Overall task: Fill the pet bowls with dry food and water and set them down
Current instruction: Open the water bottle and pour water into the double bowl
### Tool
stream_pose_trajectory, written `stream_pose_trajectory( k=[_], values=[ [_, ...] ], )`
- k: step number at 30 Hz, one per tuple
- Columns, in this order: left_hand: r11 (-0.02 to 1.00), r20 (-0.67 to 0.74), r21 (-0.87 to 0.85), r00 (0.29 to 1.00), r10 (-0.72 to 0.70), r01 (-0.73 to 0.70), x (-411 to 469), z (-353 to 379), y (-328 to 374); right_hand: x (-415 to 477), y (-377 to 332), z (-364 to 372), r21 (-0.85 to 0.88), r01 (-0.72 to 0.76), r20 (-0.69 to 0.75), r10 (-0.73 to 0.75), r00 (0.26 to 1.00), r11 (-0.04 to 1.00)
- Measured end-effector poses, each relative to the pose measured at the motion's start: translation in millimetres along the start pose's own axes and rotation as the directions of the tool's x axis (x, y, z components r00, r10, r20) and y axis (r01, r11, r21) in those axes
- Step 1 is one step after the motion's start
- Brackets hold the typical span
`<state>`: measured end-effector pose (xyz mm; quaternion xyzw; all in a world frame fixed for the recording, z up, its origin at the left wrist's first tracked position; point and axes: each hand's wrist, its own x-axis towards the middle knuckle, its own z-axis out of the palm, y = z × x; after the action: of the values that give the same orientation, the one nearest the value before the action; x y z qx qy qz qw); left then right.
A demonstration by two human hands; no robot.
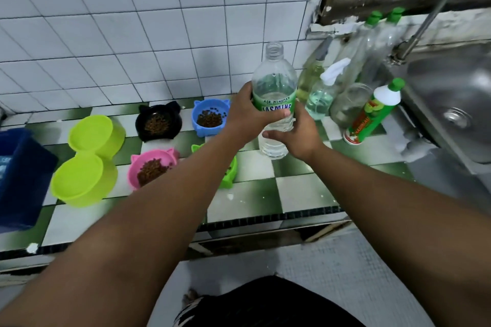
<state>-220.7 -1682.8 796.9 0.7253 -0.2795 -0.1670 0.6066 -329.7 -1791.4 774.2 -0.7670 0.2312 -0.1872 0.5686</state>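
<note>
- water bottle (pixel 274 82): clear plastic, green label, cap off, upright, partly full (water level sits about at the label)
- bottle is over the checkered counter (pixel 265 194), right of the bowls and just in front of the clutter by the wall; can't tell if its base touches the tiles
- left hand (pixel 245 111): wrapped round the bottle at the label, fingers across the front
- right hand (pixel 300 135): grips the bottle lower down, thumb across the front, other fingers hidden behind
- black bowl (pixel 140 125), blue bowl (pixel 198 129) and pink bowl (pixel 132 172): each has dry food (pixel 210 119) in it
- green bowl (pixel 230 174): mostly hidden by the left forearm, contents not readable
- back lime bowl (pixel 93 133) and front lime bowl (pixel 79 180): at left, touching, no food seen in them
- blue box (pixel 21 175): far left edge of the counter
- spray bottle (pixel 322 95), glass jar (pixel 348 103), soap bottle (pixel 374 111): right of the water bottle
- steel sink (pixel 451 82) with tap (pixel 425 24): far right
</note>
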Motion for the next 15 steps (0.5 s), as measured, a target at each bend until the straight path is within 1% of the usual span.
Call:
stream_pose_trajectory(
  k=[2,4,6,7,8,12,15],
  values=[
    [1.0,0.021,0.0,1.0,-0.015,0.015,7,17,-4,4,8,-13,0.02,-0.028,0.028,0.028,0.999,0.999],
    [1.0,0.023,0.011,1.0,-0.02,0.019,11,25,-9,4,10,-18,-0.006,-0.049,0.043,0.049,0.998,0.999],
    [1.0,0.033,0.017,0.999,-0.02,0.019,16,34,-15,9,19,-26,0.042,-0.067,0.048,0.065,0.997,0.997],
    [0.999,0.044,0.019,0.999,-0.027,0.026,18,38,-18,11,21,-26,0.034,-0.046,0.051,0.045,0.998,0.998],
    [0.999,0.063,0.026,0.997,-0.034,0.032,20,42,-20,12,21,-30,-0.014,-0.042,0.038,0.042,0.998,0.999],
    [0.999,0.107,0.029,0.994,-0.031,0.028,25,51,-31,7,17,-37,0.038,-0.055,0.013,0.054,0.998,0.998],
    [0.999,0.123,0.036,0.992,-0.035,0.031,30,54,-32,5,25,-43,-0.009,-0.064,-0.006,0.064,0.998,0.998]
  ],
)
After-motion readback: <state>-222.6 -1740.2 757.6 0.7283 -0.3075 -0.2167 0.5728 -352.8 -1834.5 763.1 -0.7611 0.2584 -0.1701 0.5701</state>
